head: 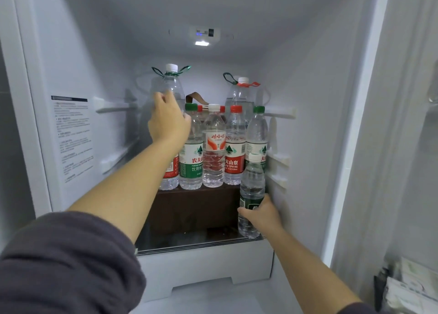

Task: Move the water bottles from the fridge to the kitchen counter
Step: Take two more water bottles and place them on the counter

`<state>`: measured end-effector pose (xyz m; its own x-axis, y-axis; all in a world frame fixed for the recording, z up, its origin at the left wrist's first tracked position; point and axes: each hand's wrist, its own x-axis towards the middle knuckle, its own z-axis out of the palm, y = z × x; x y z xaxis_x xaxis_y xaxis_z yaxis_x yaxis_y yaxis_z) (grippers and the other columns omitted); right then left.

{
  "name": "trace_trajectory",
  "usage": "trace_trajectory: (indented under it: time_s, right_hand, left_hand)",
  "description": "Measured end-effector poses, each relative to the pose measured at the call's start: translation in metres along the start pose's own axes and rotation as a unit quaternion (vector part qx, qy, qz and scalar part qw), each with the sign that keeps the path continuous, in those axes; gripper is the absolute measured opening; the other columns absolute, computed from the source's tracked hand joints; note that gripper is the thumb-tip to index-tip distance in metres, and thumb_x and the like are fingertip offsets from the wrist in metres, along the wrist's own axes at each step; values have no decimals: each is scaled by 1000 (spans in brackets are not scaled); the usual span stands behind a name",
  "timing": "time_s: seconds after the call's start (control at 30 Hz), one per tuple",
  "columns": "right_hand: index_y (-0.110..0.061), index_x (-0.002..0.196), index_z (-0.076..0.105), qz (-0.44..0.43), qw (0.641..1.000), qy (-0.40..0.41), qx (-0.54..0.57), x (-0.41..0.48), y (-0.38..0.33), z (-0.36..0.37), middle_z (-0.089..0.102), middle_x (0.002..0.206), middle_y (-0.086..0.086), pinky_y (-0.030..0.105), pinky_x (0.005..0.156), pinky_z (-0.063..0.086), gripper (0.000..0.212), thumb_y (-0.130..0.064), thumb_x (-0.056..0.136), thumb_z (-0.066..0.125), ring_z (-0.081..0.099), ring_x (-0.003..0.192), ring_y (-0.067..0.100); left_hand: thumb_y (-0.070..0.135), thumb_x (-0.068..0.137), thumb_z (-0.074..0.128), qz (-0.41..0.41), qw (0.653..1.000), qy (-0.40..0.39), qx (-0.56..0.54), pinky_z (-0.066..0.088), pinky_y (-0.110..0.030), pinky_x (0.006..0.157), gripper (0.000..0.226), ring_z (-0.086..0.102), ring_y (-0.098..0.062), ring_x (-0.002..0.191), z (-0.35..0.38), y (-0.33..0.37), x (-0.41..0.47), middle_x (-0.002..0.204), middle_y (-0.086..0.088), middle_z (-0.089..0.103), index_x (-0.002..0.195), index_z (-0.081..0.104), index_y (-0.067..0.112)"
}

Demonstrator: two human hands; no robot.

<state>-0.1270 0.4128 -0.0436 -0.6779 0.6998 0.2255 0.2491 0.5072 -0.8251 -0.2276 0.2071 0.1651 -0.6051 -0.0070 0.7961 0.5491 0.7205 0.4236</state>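
Down low at right, fingers of the right hand (263, 213) wrap round a small white-capped bottle (252, 188), upright at the glass shelf's (189, 242) front right corner. Left hand (168, 120) fingers curl against the green-handled jug (169, 85), back left. Between them a row of capped bottles (213, 152) stands on a brown box (194, 209). Second jug (240, 93) back right.

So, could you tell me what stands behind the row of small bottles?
A left jug, a right jug and a brown strap between; the row hides their lower parts.
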Motion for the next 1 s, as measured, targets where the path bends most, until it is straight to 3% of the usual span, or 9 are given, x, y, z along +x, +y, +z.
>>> trace_trajectory:
  time_s: [0.07, 0.17, 0.27, 0.37, 0.53, 0.63, 0.87, 1.0]
  right_hand:
    - [-19, 120, 49, 1, 1000, 0, -6, 1, 1, 0, 66, 114, 2, 42, 87, 56, 69, -43, 66, 85, 65, 101, 25]
    - [-19, 123, 48, 4, 1000, -2, -7, 1, 1, 0, 65, 116, 3, 39, 86, 56, 69, -42, 68, 85, 65, 103, 25]
    - [-19, 123, 48, 4, 1000, -3, -6, 1, 1, 0, 65, 118, 3, 39, 87, 55, 69, -41, 69, 85, 65, 103, 24]
    - [-19, 123, 48, 6, 1000, -3, -11, 0, 0, -2, 65, 116, 2, 37, 86, 54, 68, -41, 69, 84, 64, 103, 25]
    - [-20, 121, 49, 9, 1000, -2, -15, -3, -1, -2, 66, 113, 0, 38, 85, 56, 69, -44, 67, 84, 65, 100, 23]
    - [-21, 121, 49, 7, 1000, -3, -18, -4, -3, -3, 66, 112, 0, 37, 84, 55, 68, -45, 67, 83, 65, 99, 23]
    - [-20, 124, 49, 4, 1000, -8, -22, -9, -6, -5, 66, 113, 0, 36, 83, 54, 68, -43, 69, 82, 65, 100, 24]
    - [-20, 123, 48, 3, 1000, -10, -18, -11, -9, -7, 66, 113, 1, 38, 85, 55, 68, -42, 69, 83, 65, 100, 25]
  left_hand:
    - [28, 89, 63, -50, 998, 17, 27, 49, -40, 83, 52, 49, -31, 115, -2, -7, 14, 134, -15, 43, 132, 43, 7]
    - [39, 88, 62, -108, 993, -23, 52, 43, -47, 98, 48, 48, -34, 119, 6, -26, 27, 127, -15, 52, 122, 53, 6]
    - [47, 82, 63, -172, 980, -100, -28, 49, -45, 91, 39, 58, -30, 102, 15, -39, 26, 109, -8, 62, 101, 58, 13]
    - [44, 80, 64, -203, 966, -109, -115, 51, -39, 79, 43, 58, -26, 93, 22, -41, 14, 108, -5, 61, 108, 54, 14]
    - [45, 80, 65, -230, 949, -55, -210, 47, -38, 78, 63, 57, -33, 107, 30, -50, -17, 124, -12, 55, 126, 40, 10]
    - [47, 81, 68, -245, 943, -80, -210, 45, -38, 80, 65, 56, -35, 111, 38, -65, -42, 126, -15, 56, 124, 41, 8]
    - [53, 70, 74, -178, 965, -87, -172, 55, -45, 84, 60, 63, -30, 103, 16, -71, -61, 114, -7, 65, 110, 51, 16]
    - [48, 68, 79, -133, 962, -86, -223, 55, -37, 81, 53, 64, -18, 93, -14, -61, -80, 101, 7, 65, 109, 55, 25]
